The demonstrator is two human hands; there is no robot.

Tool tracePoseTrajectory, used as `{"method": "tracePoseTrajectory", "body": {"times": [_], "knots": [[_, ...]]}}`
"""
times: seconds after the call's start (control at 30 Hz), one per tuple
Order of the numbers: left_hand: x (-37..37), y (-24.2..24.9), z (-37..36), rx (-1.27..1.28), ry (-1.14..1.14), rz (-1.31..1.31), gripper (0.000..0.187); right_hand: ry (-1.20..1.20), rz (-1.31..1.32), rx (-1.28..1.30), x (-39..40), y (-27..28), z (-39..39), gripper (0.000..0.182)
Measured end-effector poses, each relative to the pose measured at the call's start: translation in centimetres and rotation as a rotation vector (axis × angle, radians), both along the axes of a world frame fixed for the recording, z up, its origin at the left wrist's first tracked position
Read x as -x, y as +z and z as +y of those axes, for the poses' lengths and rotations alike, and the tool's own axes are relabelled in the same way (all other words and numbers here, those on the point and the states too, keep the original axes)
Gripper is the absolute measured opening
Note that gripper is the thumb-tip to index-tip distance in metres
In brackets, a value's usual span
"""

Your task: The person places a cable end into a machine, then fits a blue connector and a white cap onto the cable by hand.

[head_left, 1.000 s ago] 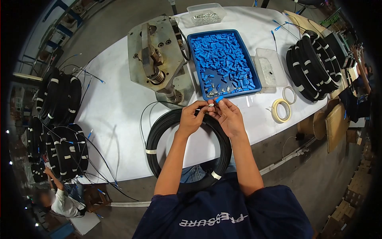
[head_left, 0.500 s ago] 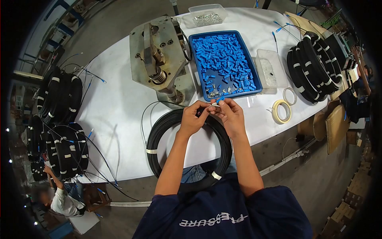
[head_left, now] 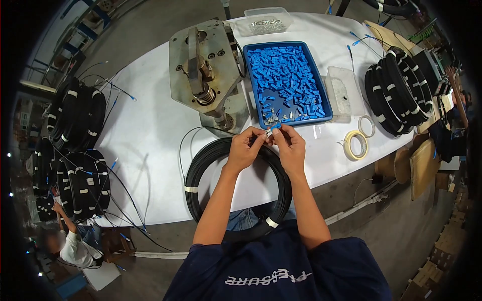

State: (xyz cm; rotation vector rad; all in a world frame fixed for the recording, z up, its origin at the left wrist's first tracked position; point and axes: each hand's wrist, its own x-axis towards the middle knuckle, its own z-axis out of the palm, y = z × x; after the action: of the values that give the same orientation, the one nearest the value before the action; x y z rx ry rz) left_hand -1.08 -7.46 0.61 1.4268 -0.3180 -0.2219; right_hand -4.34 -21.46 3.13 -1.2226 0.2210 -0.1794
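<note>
My left hand (head_left: 244,149) pinches a small whitish part, too small to make out fully, at the near edge of the blue tray. Against it, my right hand (head_left: 290,150) holds a small blue connector (head_left: 274,128) between thumb and fingertips. The fingertips of both hands nearly meet. Beneath my wrists lies a coil of black cable (head_left: 195,173), bound with white tape, overhanging the table's front edge. Many blue connector pieces (head_left: 286,72) fill the tray (head_left: 329,108), with a few metallic bits at its near end.
A metal press (head_left: 221,65) stands left of the tray. Clear plastic boxes (head_left: 273,22) (head_left: 346,95), tape rolls (head_left: 355,145) and a black coil (head_left: 391,93) are behind and right. More coils (head_left: 83,185) stand left, near another person (head_left: 78,251).
The blue connector now shows more clearly between my fingertips, tilted upward. My right hand has shifted slightly. The view has moved a little, so the tray and press appear slightly further right.
</note>
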Motion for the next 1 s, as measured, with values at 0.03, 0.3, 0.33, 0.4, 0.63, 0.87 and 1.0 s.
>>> {"method": "tracePoseTrajectory", "body": {"times": [0.03, 0.3, 0.33, 0.4, 0.63, 0.87, 1.0], "knots": [[0.0, 0.0, 0.0, -0.021, 0.001, -0.014, 0.012, -0.012, -0.009, 0.036, -0.1, -0.4, 0.1, 0.021], [-0.2, -0.1, 0.4, -0.044, 0.017, -0.045, 0.011, 0.037, -0.02, 0.069, -0.3, -0.7, 0.1, 0.023], [-0.3, -0.3, 0.3, -0.05, 0.015, -0.052, 0.012, 0.036, -0.002, 0.057, -0.4, -0.7, 0.1, 0.023], [-0.3, -0.7, 0.2, -0.033, 0.014, -0.037, 0.012, 0.034, 0.012, 0.044, -0.4, -0.7, 0.0, 0.023], [-0.3, -0.5, 0.4, -0.038, 0.008, -0.032, 0.013, 0.023, 0.021, 0.005, -0.5, 0.6, 0.1, 0.021], [-0.1, -0.2, 0.1, 0.013, 0.027, -0.025, 0.013, -0.02, -0.047, -0.053, -0.6, 0.4, 0.0, 0.014], [-0.1, -0.2, 0.2, -0.065, 0.023, -0.034, 0.012, -0.03, -0.022, -0.152, -0.9, -0.8, -1.2, 0.009]]}}
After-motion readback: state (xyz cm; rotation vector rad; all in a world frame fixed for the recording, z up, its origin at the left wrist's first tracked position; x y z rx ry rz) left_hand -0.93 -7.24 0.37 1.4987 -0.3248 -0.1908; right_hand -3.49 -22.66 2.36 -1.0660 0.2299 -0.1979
